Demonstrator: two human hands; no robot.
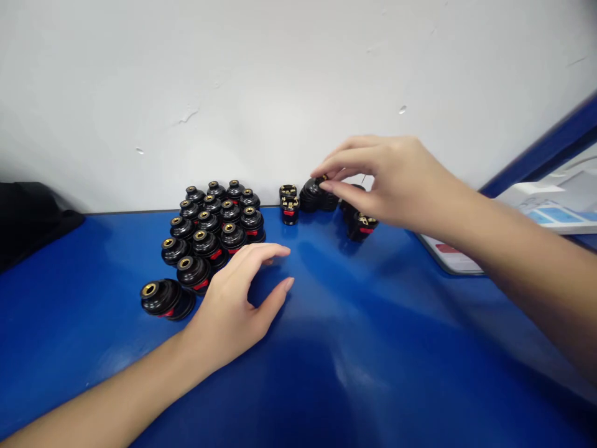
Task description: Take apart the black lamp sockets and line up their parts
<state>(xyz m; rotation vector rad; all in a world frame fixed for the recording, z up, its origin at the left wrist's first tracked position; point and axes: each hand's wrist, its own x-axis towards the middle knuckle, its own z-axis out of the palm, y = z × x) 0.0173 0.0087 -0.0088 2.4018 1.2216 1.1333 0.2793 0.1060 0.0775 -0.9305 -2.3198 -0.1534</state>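
My right hand (373, 177) reaches in from the right, its thumb and fingertips closed on the top of a black domed cap (313, 194) near the wall. My left hand (237, 298) hovers over the blue table, thumb and fingers apart, with nothing between them. Left of it stand several black domed parts with brass rings and red tabs, among them one at the front (163, 298). Two short black parts with brass contacts, one with a red tab (290, 211), stand between the group and the cap. Another such part (361, 227) is below my right hand.
The blue table (336, 361) meets a white wall (261, 93) at the back. A black cloth-like item (32, 221) lies at the far left. At the right are a flat panel with a pale edge (459, 264) and a blue rail (541, 140).
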